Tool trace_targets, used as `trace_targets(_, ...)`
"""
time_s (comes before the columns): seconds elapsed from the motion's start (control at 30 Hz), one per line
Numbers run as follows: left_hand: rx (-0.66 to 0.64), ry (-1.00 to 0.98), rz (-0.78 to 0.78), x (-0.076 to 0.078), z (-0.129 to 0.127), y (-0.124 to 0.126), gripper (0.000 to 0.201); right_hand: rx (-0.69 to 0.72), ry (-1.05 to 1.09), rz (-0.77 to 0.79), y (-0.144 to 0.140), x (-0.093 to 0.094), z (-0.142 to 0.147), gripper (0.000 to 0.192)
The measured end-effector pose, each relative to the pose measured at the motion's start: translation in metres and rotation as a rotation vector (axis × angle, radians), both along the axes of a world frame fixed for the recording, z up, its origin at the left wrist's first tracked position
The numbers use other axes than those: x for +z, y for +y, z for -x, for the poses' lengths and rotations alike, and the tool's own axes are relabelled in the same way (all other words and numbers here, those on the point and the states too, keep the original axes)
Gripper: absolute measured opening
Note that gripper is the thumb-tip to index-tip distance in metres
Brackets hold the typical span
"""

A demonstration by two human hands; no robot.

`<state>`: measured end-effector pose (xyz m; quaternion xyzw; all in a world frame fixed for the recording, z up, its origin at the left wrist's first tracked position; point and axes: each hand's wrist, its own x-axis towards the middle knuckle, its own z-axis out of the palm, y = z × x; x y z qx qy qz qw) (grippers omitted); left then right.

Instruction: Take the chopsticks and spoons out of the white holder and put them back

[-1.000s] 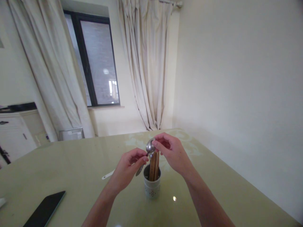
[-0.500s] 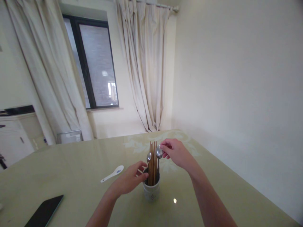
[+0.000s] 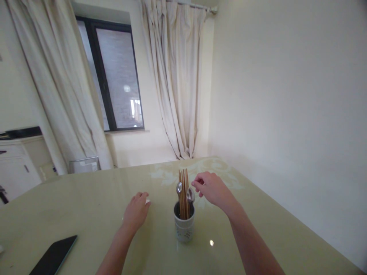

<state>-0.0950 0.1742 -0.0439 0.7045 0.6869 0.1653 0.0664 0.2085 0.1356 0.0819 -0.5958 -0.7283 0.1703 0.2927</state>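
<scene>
My left hand (image 3: 136, 210) is over a white soup spoon (image 3: 148, 201) lying on the table and covers most of it. Its fingers are curved and a little apart, with the spoon's tip showing between thumb and fingers. My right hand (image 3: 210, 187) is just right of a utensil holder (image 3: 184, 229), its fingertips pressed together with nothing visible in them. In the pale, patterned holder stand several brown chopsticks (image 3: 183, 194), a metal spoon (image 3: 179, 188) on the left and another metal spoon (image 3: 190, 195) on the right, just below my right fingertips.
The greenish table (image 3: 160, 252) reaches to the wall (image 3: 286, 114) on the right. A dark flat device (image 3: 54, 256) lies at the front left. Beyond the table are curtains (image 3: 177, 76), a window (image 3: 117, 76) and a white cabinet (image 3: 17, 164).
My left hand has left the holder and moved left onto the white soup spoon. The right metal spoon has sunk lower into the holder, and my right hand has let go of it.
</scene>
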Motion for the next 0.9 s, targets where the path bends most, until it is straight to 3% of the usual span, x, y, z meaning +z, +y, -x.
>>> trace_targets(0.07,0.08,0.142,0.037,-0.013,0.014,0.002,0.036,-0.001,-0.003,-0.019,-0.002,0.003,0.003,0.023)
trace_targets(0.17,0.078,0.172,0.105,-0.022,0.023,0.001,0.034,0.005,-0.002,-0.043,-0.006,0.007,0.008,0.023)
trace_targets(0.33,0.062,0.066,0.12,-0.015,0.021,0.002,0.027,0.013,0.016,-0.078,-0.011,0.01,0.011,0.021)
trace_targets(0.43,0.04,-0.087,0.06,0.005,0.015,0.003,0.015,0.035,0.057,-0.113,-0.014,0.012,0.015,0.02)
trace_targets(0.5,-0.015,-0.294,-0.03,0.025,0.007,-0.001,0.007,0.077,0.095,-0.145,-0.015,0.013,0.021,0.019)
trace_targets(0.63,-0.262,-0.804,-0.215,0.072,-0.028,-0.025,0.031,0.17,0.21,-0.265,-0.02,0.012,0.037,0.016)
trace_targets(0.7,-0.401,-0.957,-0.188,0.088,-0.051,-0.041,0.036,0.216,0.236,-0.315,-0.024,0.013,0.043,0.016)
trace_targets(0.8,-0.499,-1.112,-0.135,0.099,-0.076,-0.057,0.035,0.293,0.176,-0.381,-0.031,0.017,0.042,0.008)
trace_targets(0.9,-0.542,-1.116,-0.093,0.096,-0.082,-0.057,0.036,0.303,0.079,-0.445,-0.033,0.022,0.033,0.009)
